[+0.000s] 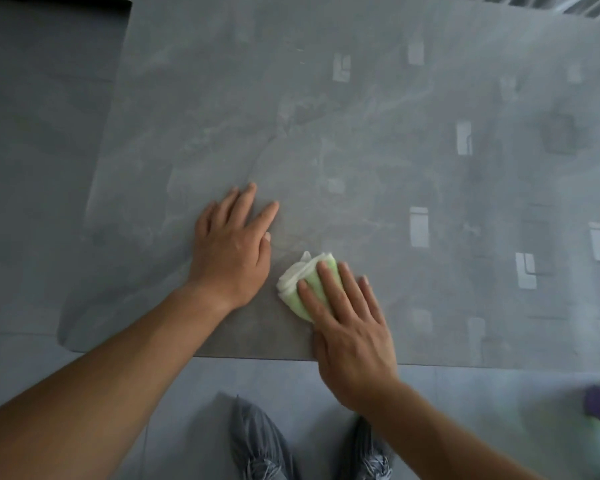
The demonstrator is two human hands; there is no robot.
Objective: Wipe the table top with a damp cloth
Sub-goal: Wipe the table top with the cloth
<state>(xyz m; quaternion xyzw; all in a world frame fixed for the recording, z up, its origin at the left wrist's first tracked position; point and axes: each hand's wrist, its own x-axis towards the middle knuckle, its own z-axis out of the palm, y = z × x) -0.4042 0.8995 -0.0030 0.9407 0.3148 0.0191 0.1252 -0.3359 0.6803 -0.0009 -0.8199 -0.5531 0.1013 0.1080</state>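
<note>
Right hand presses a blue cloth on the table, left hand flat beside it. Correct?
No: the cloth is pale green and white, not blue. The head view shows the right hand pressing it on the table, left hand flat beside it.

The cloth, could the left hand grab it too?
Probably yes. The left hand lies flat on the table right beside the cloth, with only bare surface between them. The right hand presses on the cloth's near part, but its white edge is free.
</note>
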